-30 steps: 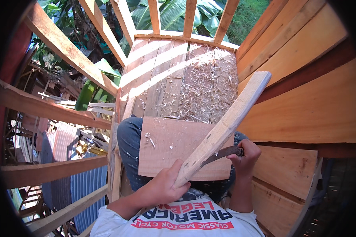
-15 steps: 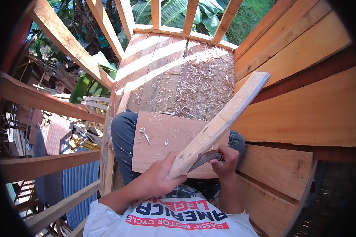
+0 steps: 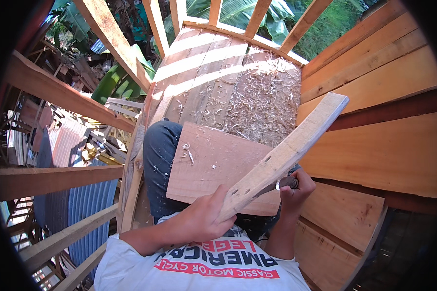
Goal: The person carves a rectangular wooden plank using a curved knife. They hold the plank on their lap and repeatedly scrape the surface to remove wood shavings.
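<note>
A long squared wooden bar with a few dark holes slants up to the right from my waist. Its near end is wrapped by my left hand. My right hand is closed around the handle of a knife. The knife's dark blade lies against the right edge of the bar and is partly hidden by it. Beneath the bar, a flat wooden board rests across my lap, with a few curled shavings on it.
Curly wood shavings cover the plank floor ahead. Slatted wooden rails stand along the left and far sides. Overlapping planks form a wall close on the right. Corrugated sheets lie beyond the left rails.
The bar and both hands have shifted slightly right in the picture. The right hand with the knife has drawn away rightward from the left hand, along the bar's edge. The view has turned a little.
</note>
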Available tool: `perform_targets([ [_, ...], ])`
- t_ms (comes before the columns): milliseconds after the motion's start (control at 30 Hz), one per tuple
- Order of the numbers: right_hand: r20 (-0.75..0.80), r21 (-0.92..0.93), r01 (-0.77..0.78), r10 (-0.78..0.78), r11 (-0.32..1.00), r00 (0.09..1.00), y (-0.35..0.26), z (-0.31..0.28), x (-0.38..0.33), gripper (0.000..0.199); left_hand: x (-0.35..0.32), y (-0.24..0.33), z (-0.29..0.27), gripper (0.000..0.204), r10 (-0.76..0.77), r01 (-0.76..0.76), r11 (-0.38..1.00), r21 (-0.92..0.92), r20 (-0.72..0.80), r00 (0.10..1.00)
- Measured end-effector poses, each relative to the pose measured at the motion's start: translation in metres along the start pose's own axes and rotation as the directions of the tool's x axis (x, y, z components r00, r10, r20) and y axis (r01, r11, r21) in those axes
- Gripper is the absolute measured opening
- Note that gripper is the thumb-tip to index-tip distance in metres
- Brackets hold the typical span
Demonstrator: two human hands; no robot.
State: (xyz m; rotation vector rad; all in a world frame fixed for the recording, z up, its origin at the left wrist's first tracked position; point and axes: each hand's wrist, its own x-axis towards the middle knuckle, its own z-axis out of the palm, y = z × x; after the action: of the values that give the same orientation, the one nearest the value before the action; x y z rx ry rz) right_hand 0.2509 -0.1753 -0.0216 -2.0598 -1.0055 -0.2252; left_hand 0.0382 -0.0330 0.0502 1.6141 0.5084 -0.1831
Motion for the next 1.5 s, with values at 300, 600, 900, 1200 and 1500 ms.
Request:
perform_targets([
  [300, -0.026, -0.024, -0.064, 0.063, 0.998, 0.998, -0.003, 0.003, 0.009, 0.088, -0.001, 0.007, -0.007, 0.049, -0.048, 0.048, 0.998, -0.038, 0.001, 0.999],
  [600, -0.278, 0.299, -0.366, 0.447, 0.882, 0.850, 0.048, -0.018, 0.047, 0.069, -0.001, -0.029, 0.015, 0.049, -0.029, 0.027, 0.999, 0.020, 0.121, 0.992],
  [900, 0.095, 0.173, -0.295, 0.283, 0.940, 0.955, 0.004, -0.012, 0.000, 0.073, 0.014, -0.025, -0.010, 0.053, -0.120, 0.136, 0.981, 0.138, -0.118, 0.986],
  [1200, 0.247, -0.059, -0.132, 0.143, 0.989, 0.958, -0.017, 0.002, -0.014, 0.069, 0.016, -0.007, -0.005, 0.060, -0.046, 0.088, 0.967, 0.240, -0.176, 0.983],
  [1500, 0.136, -0.167, -0.088, 0.111, 0.982, 0.985, 0.013, 0.000, 0.001, 0.076, 0.010, -0.019, 0.006, 0.059, -0.022, 0.053, 0.976, 0.211, -0.145, 0.989],
])
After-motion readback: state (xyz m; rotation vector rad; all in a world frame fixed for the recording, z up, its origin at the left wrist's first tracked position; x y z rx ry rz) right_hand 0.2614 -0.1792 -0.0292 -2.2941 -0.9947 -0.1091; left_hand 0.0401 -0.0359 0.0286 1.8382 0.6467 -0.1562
